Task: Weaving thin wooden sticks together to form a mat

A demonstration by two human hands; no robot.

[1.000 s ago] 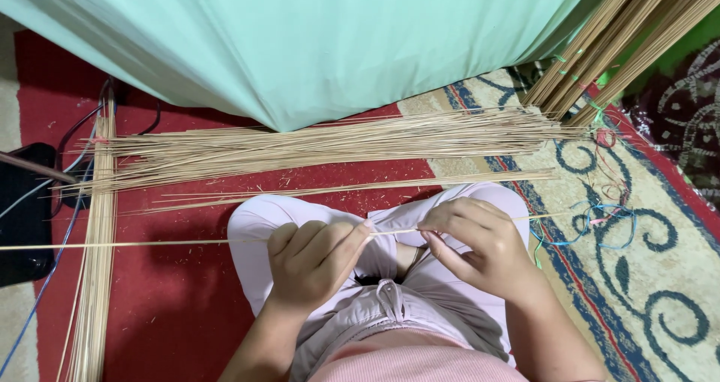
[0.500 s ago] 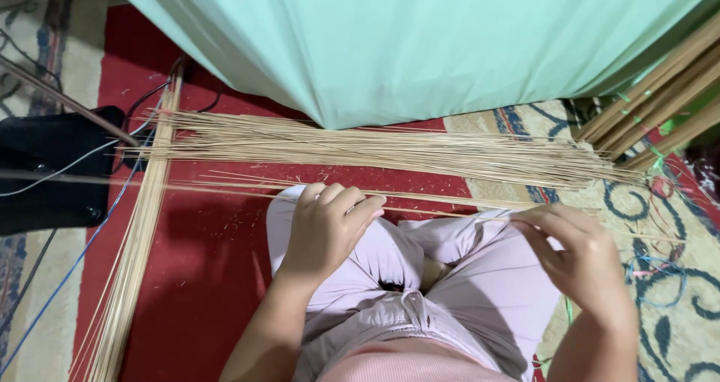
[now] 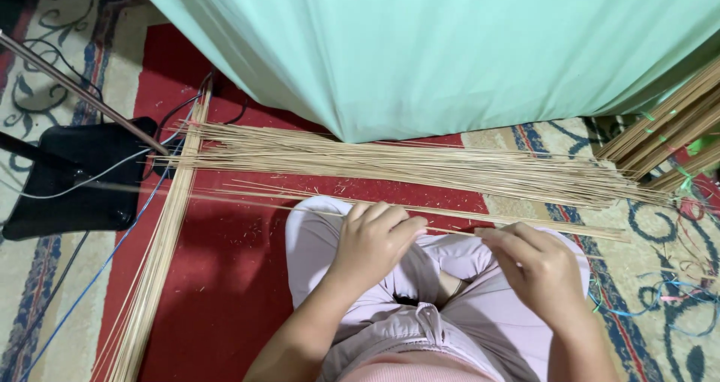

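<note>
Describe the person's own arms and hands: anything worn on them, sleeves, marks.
Both forearms are bare, with no sleeve in view. The left hand and right hand wear no gloves; no rings, watch or bands show. Fingers look short-nailed and unpainted where visible. No marks can be made out.

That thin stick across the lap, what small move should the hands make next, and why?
Probably slide the thin stick away onto the loose pile of sticks ahead. The left hand and right hand pinch it, and it already lies parallel to that pile.

Thin pale stick (image 3: 450, 215) lies level across the lap.
</note>
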